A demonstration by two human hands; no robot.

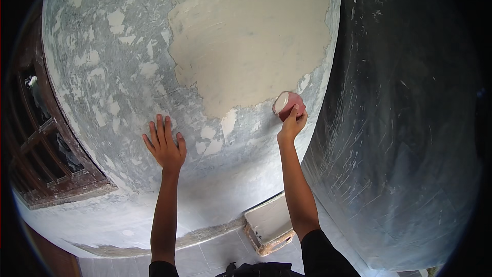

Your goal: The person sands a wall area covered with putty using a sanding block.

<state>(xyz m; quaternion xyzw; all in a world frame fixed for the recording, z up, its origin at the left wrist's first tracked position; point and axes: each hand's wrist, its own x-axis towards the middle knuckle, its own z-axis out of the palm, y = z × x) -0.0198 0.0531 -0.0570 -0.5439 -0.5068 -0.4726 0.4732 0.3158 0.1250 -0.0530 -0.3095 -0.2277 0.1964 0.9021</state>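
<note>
My left hand [169, 150] lies palm towards the grey patchy wall [127, 130], fingers spread and holding nothing. In my right hand [293, 126] is a pinkish-red flat putty spreader [293, 102], with pale putty [282, 102] on its left part. The spreader is at the wall, just below the ragged lower right edge of a broad cream putty coat [246, 46]. Whether its edge touches the wall cannot be made out. Lighter dabs of filler dot the grey surface around my left hand.
A brown wooden window frame [69, 184] with bars is set into the wall at left. Below my right forearm, a putty-smeared low stool or tray [269, 219] stands on grey floor tiles [223, 248]. A dark, scuffed surface [396, 130] rises along the right side.
</note>
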